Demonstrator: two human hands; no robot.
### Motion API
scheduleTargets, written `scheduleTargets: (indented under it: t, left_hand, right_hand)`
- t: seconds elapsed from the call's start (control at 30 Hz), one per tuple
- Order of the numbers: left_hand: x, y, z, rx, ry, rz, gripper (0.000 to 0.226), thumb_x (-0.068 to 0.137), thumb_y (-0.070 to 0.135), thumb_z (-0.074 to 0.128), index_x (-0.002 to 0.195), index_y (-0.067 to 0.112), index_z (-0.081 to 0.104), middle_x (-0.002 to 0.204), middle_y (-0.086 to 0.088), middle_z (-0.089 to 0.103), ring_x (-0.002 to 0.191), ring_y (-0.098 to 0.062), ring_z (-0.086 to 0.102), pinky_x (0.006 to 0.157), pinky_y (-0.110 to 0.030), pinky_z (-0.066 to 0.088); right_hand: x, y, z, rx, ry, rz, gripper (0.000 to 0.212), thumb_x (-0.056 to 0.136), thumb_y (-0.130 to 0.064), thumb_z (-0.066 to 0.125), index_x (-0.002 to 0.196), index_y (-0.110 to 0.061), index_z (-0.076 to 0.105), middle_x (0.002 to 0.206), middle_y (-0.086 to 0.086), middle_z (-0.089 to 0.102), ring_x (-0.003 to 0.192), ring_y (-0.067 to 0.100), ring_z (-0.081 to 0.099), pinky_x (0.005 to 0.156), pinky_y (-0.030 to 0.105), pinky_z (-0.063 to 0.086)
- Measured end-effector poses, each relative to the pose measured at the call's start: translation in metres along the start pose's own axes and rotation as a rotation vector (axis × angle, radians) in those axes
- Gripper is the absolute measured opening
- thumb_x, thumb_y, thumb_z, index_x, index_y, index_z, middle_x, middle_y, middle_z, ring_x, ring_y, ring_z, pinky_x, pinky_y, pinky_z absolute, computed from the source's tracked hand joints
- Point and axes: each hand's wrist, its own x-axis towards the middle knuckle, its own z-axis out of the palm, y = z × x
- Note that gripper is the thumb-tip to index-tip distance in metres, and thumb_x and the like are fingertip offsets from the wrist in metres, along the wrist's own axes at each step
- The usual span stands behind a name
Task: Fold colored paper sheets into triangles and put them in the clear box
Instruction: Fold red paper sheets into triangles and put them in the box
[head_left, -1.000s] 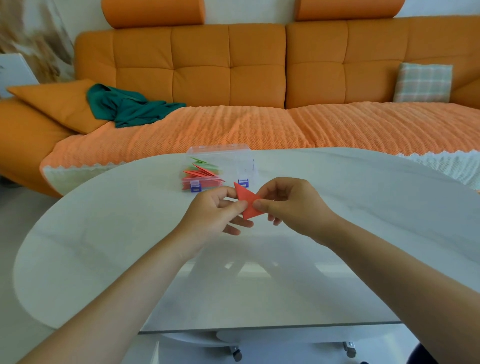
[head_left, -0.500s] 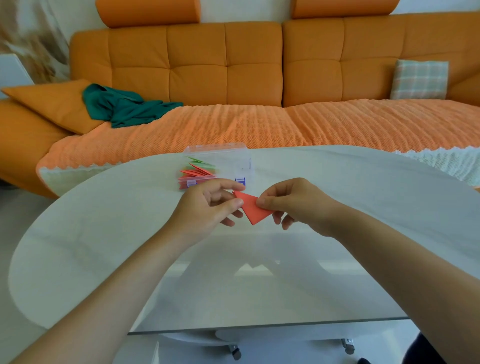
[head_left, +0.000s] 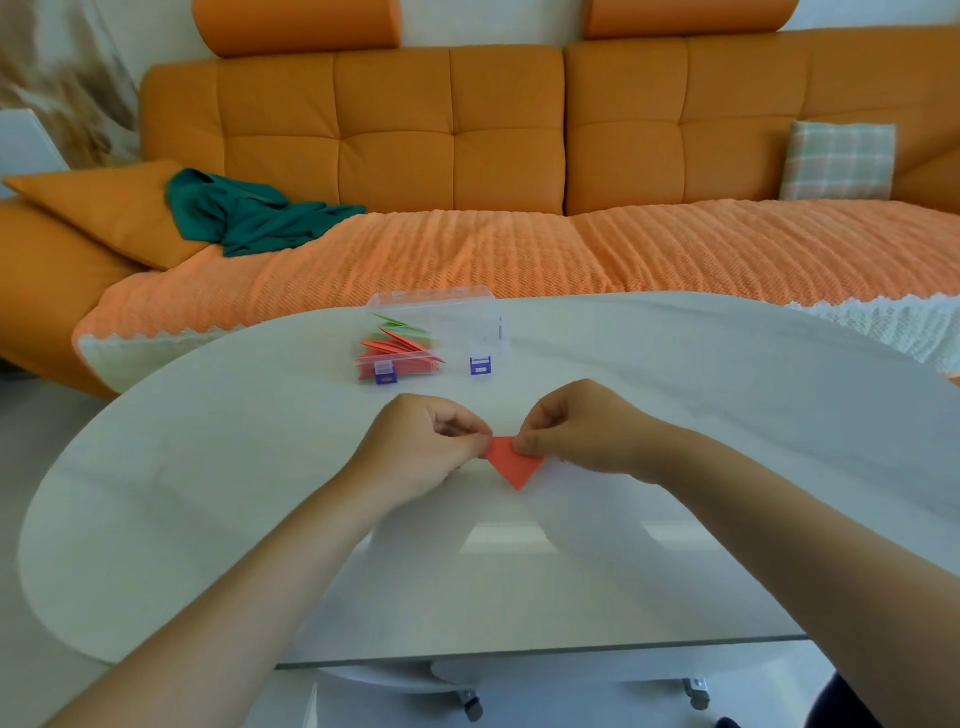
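A small red paper triangle (head_left: 513, 461) is held between both hands just above the white table (head_left: 675, 415), its tip pointing down toward me. My left hand (head_left: 426, 449) pinches its left upper corner. My right hand (head_left: 576, 431) pinches the right upper corner with thumb and forefinger. Beyond the hands stands the clear box (head_left: 441, 332) with purple latches, its lid up; several red and green folded triangles lie in its left part.
An orange sofa (head_left: 467, 156) with an orange knitted cover runs behind the table. A green cloth (head_left: 249, 218) lies on its left side and a plaid cushion (head_left: 839, 161) on the right. The table's near edge is at the bottom, over castor wheels.
The red paper has turned in my hands so its tip points down, and both hands have lowered it nearer to the table. My view has tipped slightly downward.
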Motion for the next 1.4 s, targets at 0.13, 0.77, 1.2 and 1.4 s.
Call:
scheduleTargets:
  t: [0.13,0.77,1.2,1.4]
  left_hand:
    - [0.002,-0.006,0.005,0.280,-0.020,0.066,0.010,0.082,0.025,0.072,0.078,0.033,0.078,0.076,0.018,0.072,0.072,0.003,0.064,0.067,-0.017,0.047]
    - [-0.003,-0.026,0.021,0.515,-0.075,0.642,0.035,0.080,-0.003,0.057,0.092,0.024,0.075,0.091,0.011,0.065,0.087,-0.004,0.053,0.078,-0.017,0.044]
    - [-0.021,-0.019,0.022,0.676,-0.135,0.669,0.039,0.089,0.022,0.043,0.121,0.032,0.064,0.103,0.011,0.053,0.093,-0.010,0.045,0.075,-0.028,0.046]
    - [-0.023,-0.018,0.023,0.707,-0.158,0.649,0.041,0.093,0.032,0.046,0.132,0.033,0.057,0.110,0.011,0.051,0.099,-0.008,0.042,0.080,-0.025,0.043]
  right_hand:
    - [0.007,0.004,0.010,-0.221,0.011,0.000,0.011,0.084,-0.039,0.075,0.080,-0.028,0.075,0.083,-0.011,0.072,0.079,0.008,0.064,0.068,0.022,0.051]
    - [0.009,0.008,0.018,-0.386,0.069,-0.045,0.011,0.079,-0.045,0.070,0.082,-0.036,0.066,0.089,-0.015,0.059,0.086,0.008,0.060,0.074,0.025,0.050]
    - [0.003,0.012,-0.004,-0.231,-0.033,-0.023,0.024,0.074,-0.047,0.083,0.091,-0.034,0.072,0.095,-0.009,0.066,0.079,0.006,0.059,0.071,0.019,0.050]
    - [0.005,0.011,-0.004,-0.236,-0.037,0.001,0.021,0.074,-0.042,0.085,0.089,-0.033,0.073,0.090,-0.012,0.067,0.080,0.006,0.061,0.068,0.017,0.046]
